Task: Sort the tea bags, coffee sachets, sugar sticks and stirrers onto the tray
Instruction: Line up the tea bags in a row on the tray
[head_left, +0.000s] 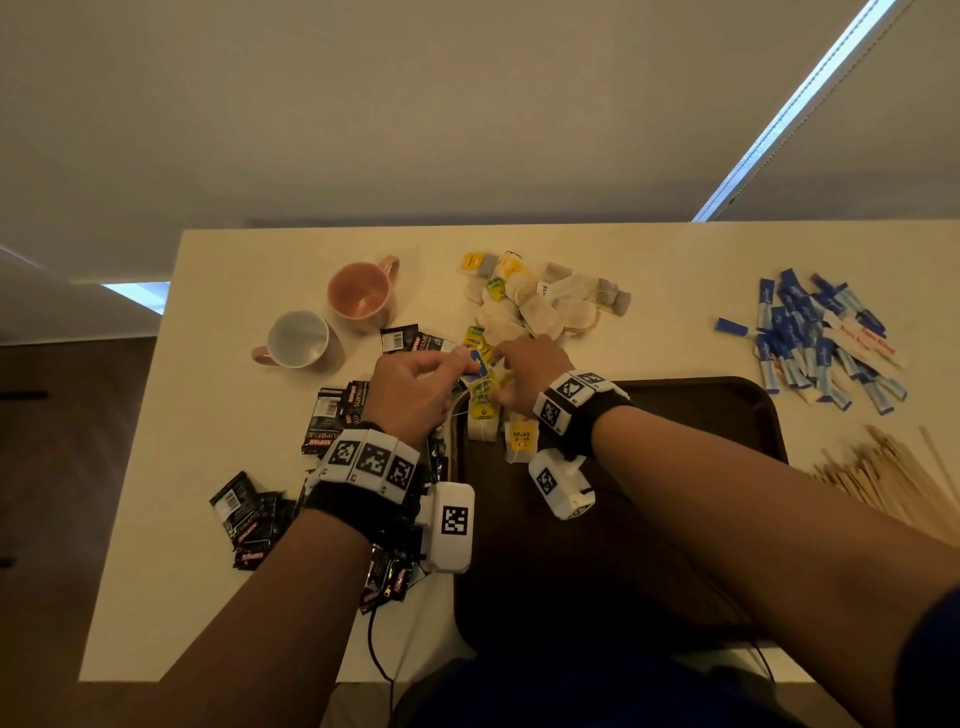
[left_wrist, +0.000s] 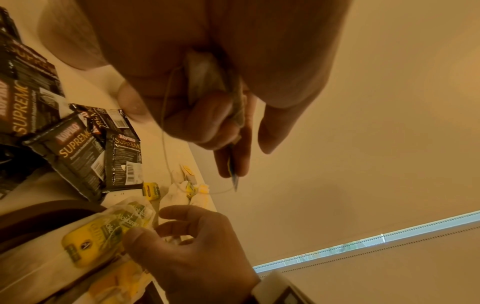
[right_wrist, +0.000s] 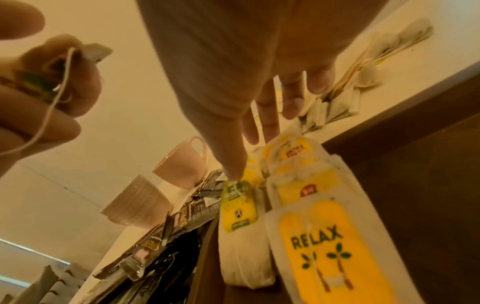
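My left hand (head_left: 452, 366) grips a crumpled tea bag (left_wrist: 201, 75) in its palm and pinches its blue tag (head_left: 476, 362) between the fingertips, the string hanging loose. My right hand (head_left: 506, 376) lies with fairly straight fingers over tea bags (head_left: 480, 421) at the dark tray's (head_left: 701, 415) far left corner. Its thumb (right_wrist: 231, 164) touches a yellow-green tag (right_wrist: 237, 202). A "RELAX" tea bag (right_wrist: 330, 251) lies beside it on the tray. More tea bags (head_left: 540, 301) are piled beyond the hands.
Black coffee sachets (head_left: 337, 415) are scattered left of the tray. Blue sugar sticks (head_left: 815, 338) lie at the far right, wooden stirrers (head_left: 883, 478) nearer on the right. A pink mug (head_left: 361, 291) and a white mug (head_left: 301, 338) stand at the far left.
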